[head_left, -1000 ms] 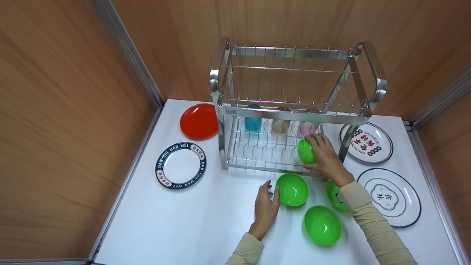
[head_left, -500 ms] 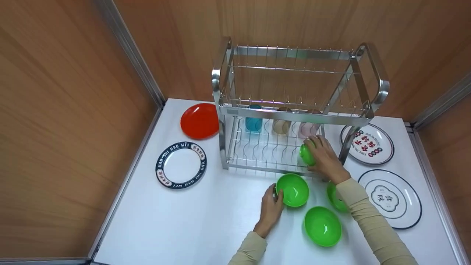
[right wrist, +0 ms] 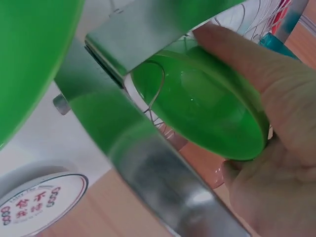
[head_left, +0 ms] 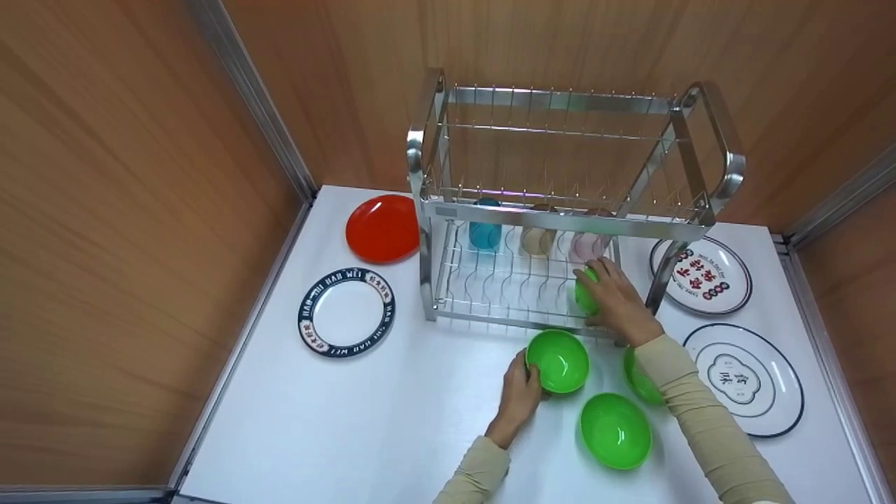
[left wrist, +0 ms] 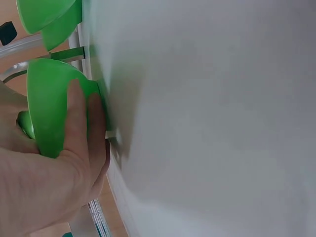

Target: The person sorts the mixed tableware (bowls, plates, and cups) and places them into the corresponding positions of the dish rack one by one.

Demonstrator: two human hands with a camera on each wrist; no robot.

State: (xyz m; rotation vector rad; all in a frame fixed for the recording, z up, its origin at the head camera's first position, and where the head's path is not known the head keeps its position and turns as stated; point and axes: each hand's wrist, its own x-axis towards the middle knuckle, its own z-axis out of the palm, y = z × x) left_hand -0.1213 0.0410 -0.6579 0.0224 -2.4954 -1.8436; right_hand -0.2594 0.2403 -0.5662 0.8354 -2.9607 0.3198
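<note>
My right hand (head_left: 621,302) holds a green bowl (right wrist: 197,103) tipped on its side, at the right end of the dish rack's (head_left: 560,220) lower tier. In the right wrist view its thumb and fingers grip the bowl by the rim, among the wires. In front of the rack, my left hand (head_left: 519,397) grips a second green bowl (head_left: 558,360) by its left side. The left wrist view has fingers along that bowl's outer wall (left wrist: 52,106), low over the white table. Two more green bowls are nearby: one (head_left: 615,431) in front, one (head_left: 638,378) partly under the right sleeve.
On the lower tier, a blue cup (head_left: 485,234), a tan cup (head_left: 538,239) and a pink cup (head_left: 589,245) stand at the back. A red plate (head_left: 381,229) and dark-rimmed plate (head_left: 346,313) lie left; two white plates, one oval (head_left: 745,378), one round (head_left: 703,276), lie right.
My left hand has moved up to the front bowl and taken hold of its edge. My right hand has moved its bowl slightly right on the lower tier and turned it more edge-on.
</note>
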